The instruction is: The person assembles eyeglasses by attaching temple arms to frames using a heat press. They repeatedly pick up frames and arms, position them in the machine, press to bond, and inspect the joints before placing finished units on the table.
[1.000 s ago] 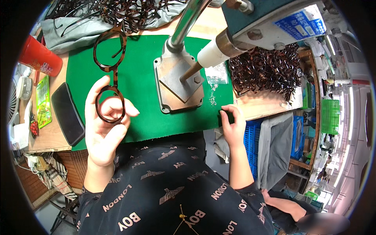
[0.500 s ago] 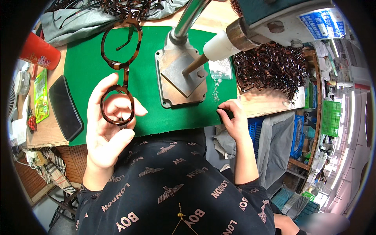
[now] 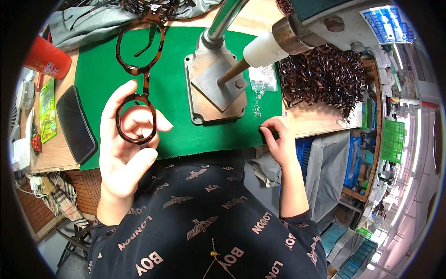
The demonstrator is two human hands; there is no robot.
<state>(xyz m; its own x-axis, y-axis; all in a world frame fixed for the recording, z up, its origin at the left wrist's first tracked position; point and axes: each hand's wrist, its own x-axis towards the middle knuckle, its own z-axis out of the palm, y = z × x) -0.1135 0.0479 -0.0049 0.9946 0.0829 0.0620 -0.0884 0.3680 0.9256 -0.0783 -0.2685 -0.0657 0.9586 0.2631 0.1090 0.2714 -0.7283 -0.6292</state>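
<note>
A brown tortoiseshell eyeglass frame stands lengthwise in my left hand, one rim above the other. My fingers are curled behind its lower rim, and a temple shows through the upper one. To its right is a hand press with a metal base, a diamond-shaped plate and a rod slanting down onto that plate. My right hand rests at the front right edge of the green mat, thumb and forefinger pinched together. A dark speck shows at those fingertips, too small to name.
Small shiny bits spill from a clear bag beside the press. A heap of tortoiseshell frames sits at the right, and more frames lie on grey cloth at the back. A phone and red cup are at the left.
The eyeglass frame and my left hand sit slightly higher and further left in the picture, much as the mat does. My right hand keeps its pinch at the mat's edge.
</note>
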